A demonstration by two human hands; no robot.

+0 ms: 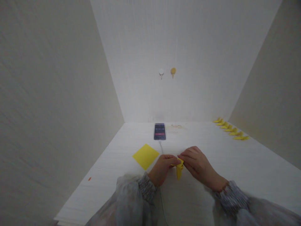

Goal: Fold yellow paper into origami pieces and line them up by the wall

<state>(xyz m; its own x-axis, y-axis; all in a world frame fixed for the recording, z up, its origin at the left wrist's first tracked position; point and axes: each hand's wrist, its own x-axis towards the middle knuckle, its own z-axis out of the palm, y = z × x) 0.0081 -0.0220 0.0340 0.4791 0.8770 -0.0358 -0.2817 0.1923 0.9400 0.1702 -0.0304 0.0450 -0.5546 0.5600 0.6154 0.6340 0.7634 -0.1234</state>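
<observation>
My left hand (162, 168) and my right hand (198, 166) meet over the white table (246, 163) and both pinch a small folded yellow paper piece (179, 171), whose point hangs down between them. A ring shows on my left hand. A flat yellow paper square (145, 156) lies just left of my left hand.
A phone (160, 131) with a lit screen lies at the back of the table, its white cable running toward me. A row of several folded yellow paper pieces (231, 129) lines the far right edge. Two hooks (167, 72) hang on the back wall. White walls enclose the table on three sides.
</observation>
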